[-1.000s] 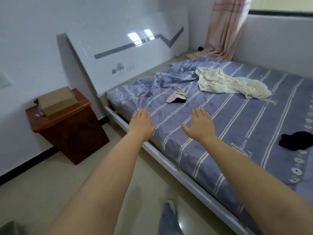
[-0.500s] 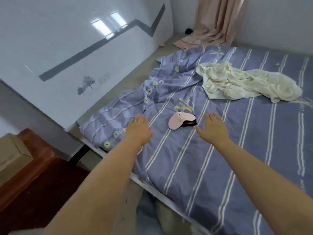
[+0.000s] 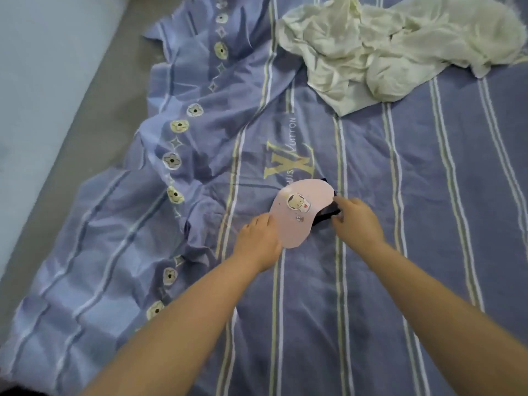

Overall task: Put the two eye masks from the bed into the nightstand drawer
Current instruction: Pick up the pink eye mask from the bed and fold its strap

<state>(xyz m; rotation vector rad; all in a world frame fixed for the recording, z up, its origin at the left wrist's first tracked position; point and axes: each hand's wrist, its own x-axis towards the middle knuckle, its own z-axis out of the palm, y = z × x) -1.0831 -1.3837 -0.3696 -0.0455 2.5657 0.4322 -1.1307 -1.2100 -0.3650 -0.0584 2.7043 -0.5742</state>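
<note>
A pink eye mask [image 3: 300,212] with a small cartoon sticker lies flat on the bed [image 3: 428,195], on the blue striped sheet, just below the printed gold letters. A second, dark eye mask [image 3: 328,217] sits under its right edge, and only a narrow strip of it shows. The left hand [image 3: 258,238] rests palm down on the sheet with its fingers close together, the fingertips touching the lower left edge of the pink mask. The right hand [image 3: 355,221] is at the right side of the masks, its fingers curled and pinching the dark mask's exposed edge. Both bare forearms reach in from the bottom of the view. A crumpled cream cloth [image 3: 385,44] lies well apart, toward the top right of the bed.
</note>
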